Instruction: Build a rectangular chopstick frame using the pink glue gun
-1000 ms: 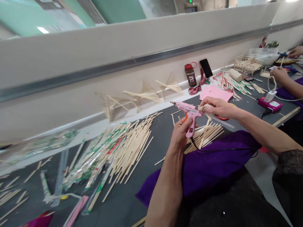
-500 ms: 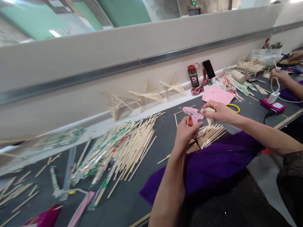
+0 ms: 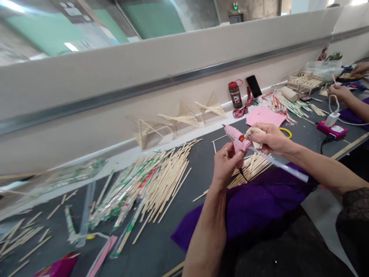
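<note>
My left hand is closed round the handle of a pink glue gun, whose nozzle points up and to the left. A long translucent glue stick sticks out of the gun's rear, slanting down to the right. Pressed against the gun's side is a crumpled pale cloth or tissue, pinched in my right hand. Below the gun, a pile of thin wooden sticks lies on the dark table beside purple fabric over my lap.
Many wooden sticks, some in plastic wrappers, spread to the left. Stick frameworks lean by the wall. A brown bottle, a phone, pink paper and a purple power block stand farther right, near another person's hand.
The glue gun has turned in my left hand, its nozzle now pointing higher, and the glue stick at its rear has come into view. My right hand stays beside it with the crumpled cloth.
</note>
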Demonstrator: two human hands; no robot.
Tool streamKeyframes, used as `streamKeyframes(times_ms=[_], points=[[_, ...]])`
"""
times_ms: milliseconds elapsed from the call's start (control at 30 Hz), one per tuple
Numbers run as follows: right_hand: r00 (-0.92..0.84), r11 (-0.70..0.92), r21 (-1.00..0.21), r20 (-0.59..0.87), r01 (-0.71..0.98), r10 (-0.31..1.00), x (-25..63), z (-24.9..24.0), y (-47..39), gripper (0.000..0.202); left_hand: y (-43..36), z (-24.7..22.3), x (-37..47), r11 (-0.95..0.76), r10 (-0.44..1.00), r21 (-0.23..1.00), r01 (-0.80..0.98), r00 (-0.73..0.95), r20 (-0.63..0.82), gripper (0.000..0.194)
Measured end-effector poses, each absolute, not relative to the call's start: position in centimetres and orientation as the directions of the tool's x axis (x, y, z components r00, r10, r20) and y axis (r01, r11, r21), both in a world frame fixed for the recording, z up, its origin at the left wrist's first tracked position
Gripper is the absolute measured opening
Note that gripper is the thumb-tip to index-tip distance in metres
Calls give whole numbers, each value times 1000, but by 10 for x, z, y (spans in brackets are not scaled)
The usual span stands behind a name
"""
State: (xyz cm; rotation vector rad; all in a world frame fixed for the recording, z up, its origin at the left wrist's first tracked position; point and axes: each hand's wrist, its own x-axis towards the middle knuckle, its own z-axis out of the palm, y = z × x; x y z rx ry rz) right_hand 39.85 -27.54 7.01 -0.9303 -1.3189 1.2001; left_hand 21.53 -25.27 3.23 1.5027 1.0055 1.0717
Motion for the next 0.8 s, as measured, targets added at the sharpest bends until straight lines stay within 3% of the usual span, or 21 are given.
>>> streamKeyframes(times_ms=[100, 200, 433, 567, 667, 733, 800], points=[[-22, 199, -936, 214, -290, 977, 408, 62, -264, 31, -256, 33, 217, -245, 930, 969, 40, 293, 223, 19], [61, 208, -908, 199, -364, 978, 419, 55, -255, 34, -256, 32, 218, -204, 936, 977, -54, 281, 211, 23], [118, 302, -909, 279, -287, 953, 416, 50, -258, 36, -257, 32, 216, -7, 921, 934, -357, 361, 145, 56], [115, 450, -883, 437, -134, 892, 411, 61, -255, 39, -260, 39, 218, 69, 900, 930, -362, 425, 99, 57], [53, 540, -837, 545, 87, 837, 407, 70, -251, 39, -259, 40, 219, 104, 889, 934, -342, 453, 67, 55], [-17, 595, -738, 623, 318, 782, 402, 71, -247, 39, -258, 38, 219, 103, 895, 931, -349, 440, 66, 53], [-162, 647, -557, 679, 522, 716, 395, 69, -242, 40, -256, 35, 218, 94, 913, 925, -368, 401, 67, 48]])
